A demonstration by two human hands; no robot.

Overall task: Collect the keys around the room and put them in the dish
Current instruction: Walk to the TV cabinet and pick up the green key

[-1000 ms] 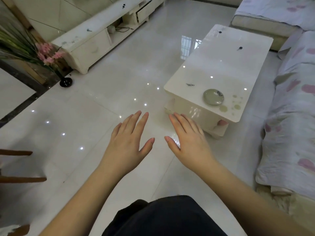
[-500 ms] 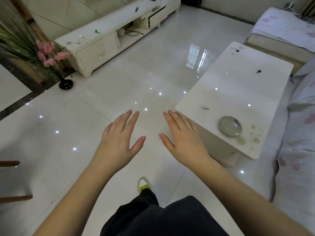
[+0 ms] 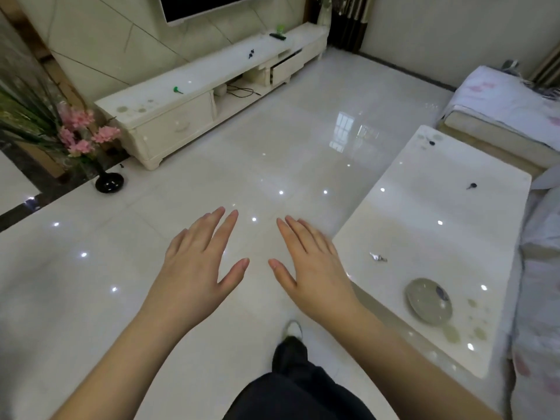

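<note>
Now the view has tilted up since a second ago: the whole TV stand (image 3: 181,116) at 11 o'clock is in frame, and the table (image 3: 424,237) has slid to 3 o'clock. That reads as the person walking past the table toward the stand, one shoe forward on the floor (image 3: 151,237).

Left to right:
- Flower vase (image 3: 109,181) at 9 o'clock, on the floor.
- Green-headed key (image 3: 178,90) on the stand top at 11 o'clock.
- Dark key (image 3: 251,53) further along the stand at 12 o'clock.
- Left hand (image 3: 197,265) at centre, flat, fingers spread, holding nothing.
- Right hand (image 3: 312,268) just beside it, same pose, fingers spread and bare.
- Silver key (image 3: 378,257) on the table near edge, 3 o'clock.
- Dish (image 3: 424,304) at 4 o'clock; a small dark thing sits at its rim, too blurred to name.
- Two dark-headed keys further up the table: one (image 3: 471,186) at 2 o'clock, one (image 3: 431,143) near the far end.

Nothing is picked up yet. Judging by heading, the stand keys come first; the table ones wait by the dish.
</note>
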